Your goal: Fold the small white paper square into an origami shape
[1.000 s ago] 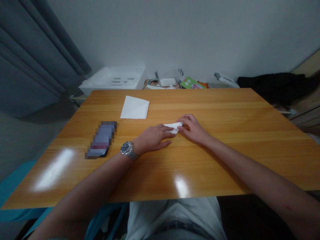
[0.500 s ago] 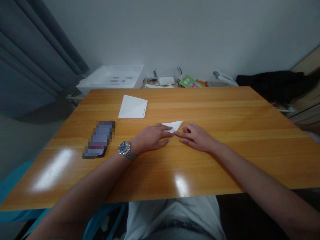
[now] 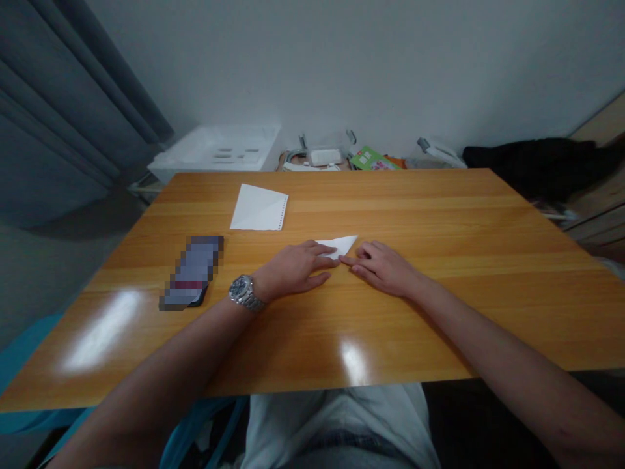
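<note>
"While the folded paper [image 3: 346, 245] lies on the table [image 3: 439, 215], what touches it?"
"The left hand [image 3: 295, 268] rests upon it, fingers somewhat spread. The right hand [image 3: 385, 268] points to its edge, other fingers curled."
"Containers?"
"Behind, one white slotted tray [image 3: 237, 140]."

Against a second ago: right hand [image 3: 383, 268] is releasing its pinch on the right end of the folded white paper [image 3: 346, 245] and is lying closer to the person. Index finger is now reaching to the paper's near edge, just beside the left hand's [image 3: 295, 268] fingertips; thumb is resting off the paper, remaining fingers curling inward. Paper's right corner is now showing uncovered, tapering to a point on the worktop [image 3: 478, 260].
</note>
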`<state>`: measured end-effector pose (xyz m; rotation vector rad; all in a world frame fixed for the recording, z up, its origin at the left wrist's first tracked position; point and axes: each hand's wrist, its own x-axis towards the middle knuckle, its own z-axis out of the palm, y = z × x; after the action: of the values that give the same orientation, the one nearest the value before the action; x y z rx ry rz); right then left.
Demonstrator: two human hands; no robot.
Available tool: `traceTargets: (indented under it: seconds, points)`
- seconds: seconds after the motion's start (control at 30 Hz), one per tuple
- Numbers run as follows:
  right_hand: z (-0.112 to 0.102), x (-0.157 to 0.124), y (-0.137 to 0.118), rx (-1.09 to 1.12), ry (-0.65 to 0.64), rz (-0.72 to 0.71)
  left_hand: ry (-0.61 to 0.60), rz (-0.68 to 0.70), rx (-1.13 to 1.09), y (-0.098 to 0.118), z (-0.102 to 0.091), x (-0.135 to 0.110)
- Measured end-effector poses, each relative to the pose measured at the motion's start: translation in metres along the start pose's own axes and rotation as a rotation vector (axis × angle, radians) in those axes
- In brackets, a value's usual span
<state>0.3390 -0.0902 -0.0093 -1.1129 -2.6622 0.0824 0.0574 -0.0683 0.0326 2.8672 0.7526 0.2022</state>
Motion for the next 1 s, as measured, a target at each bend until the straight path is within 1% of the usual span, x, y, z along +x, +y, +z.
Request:
traceTargets:
  seconds: [0.3,0.53,0.77,1.0]
  points:
    - [0.001,0.000,0.003,-0.035,0.012,-0.009,0.008,0.005,0.002,0.000,0.001,0.001]
    - [-0.004,-0.002,0.006,-0.040,0.010,0.047,0.000,-0.002,0.002,0.000,0.000,0.000]
    - [-0.006,-0.002,0.004,-0.052,0.010,0.058,-0.002,0.002,-0.007,0.000,0.000,0.001]
    - [-0.006,-0.004,0.010,-0.038,0.020,0.076,0.001,-0.003,0.003,-0.001,0.003,0.002]
